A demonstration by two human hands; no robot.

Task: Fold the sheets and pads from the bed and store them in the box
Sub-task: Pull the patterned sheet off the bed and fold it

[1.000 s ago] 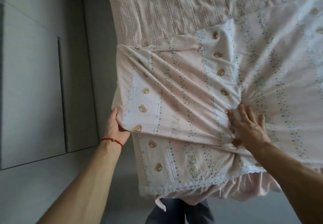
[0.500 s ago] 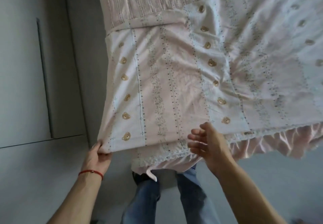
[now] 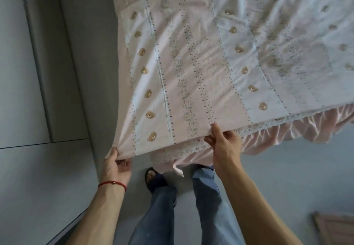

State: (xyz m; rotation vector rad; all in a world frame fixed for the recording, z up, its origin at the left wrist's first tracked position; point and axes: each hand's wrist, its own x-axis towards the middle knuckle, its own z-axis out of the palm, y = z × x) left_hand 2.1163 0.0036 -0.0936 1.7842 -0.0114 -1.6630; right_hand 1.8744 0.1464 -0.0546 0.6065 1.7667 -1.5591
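We are mid-fold on the bear-print sheet [image 3: 191, 63], which lies spread over the bed from 12 to 3 o'clock. Our left hand [image 3: 115, 165] pinches its near corner at 7 o'clock; our right hand [image 3: 223, 143] grips the same near edge at 5 o'clock — fingers curled round the hem. Next, we judge, both corners must travel together so the edges meet (no box is in sight yet).

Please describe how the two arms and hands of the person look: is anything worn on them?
Both forearms are bare, with no sleeves in view. The left hand has a thin red string bracelet with a small bead around the wrist. The right hand wears nothing: no ring, watch or glove shows.
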